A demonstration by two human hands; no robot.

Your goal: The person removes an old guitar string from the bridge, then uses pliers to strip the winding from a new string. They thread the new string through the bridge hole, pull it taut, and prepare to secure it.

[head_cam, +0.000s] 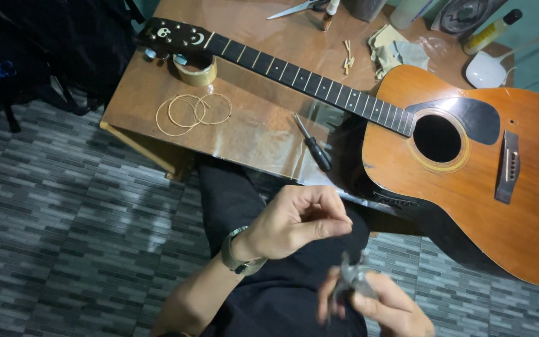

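Closest to the camera, the right hand [385, 306] is low in the picture, and its fingers are closed around a small grey, shiny thing [352, 276]; it is blurred, so I cannot tell what kind of thing it is. Just above it, the left hand [294, 221] is curled, with the thumb and fingertips pinched together. Whether something thin is between them, I cannot tell. On the left wrist there is a watch [239, 257] with a pale strap. Both hands are over the person's lap in dark trousers [232, 200], above a floor of grey tiles [63, 218].

Behind the hands stands a brown wooden counter [251, 131]. An acoustic guitar [488, 187] lies across it, the body to the right and hanging over the near edge, the neck going to the upper left; no strings can be seen on it. Beside the neck, on the near side, lies a screwdriver [313, 145] with a black handle. Further left lie coiled strings [191, 112], and a roll of tape [196, 70] sits under the headstock [173, 34]. At the far edge are scissors [291, 9], small pale pegs [347, 56], a crumpled cloth [391, 53], a white mouse [486, 68] and a small bottle [491, 31].
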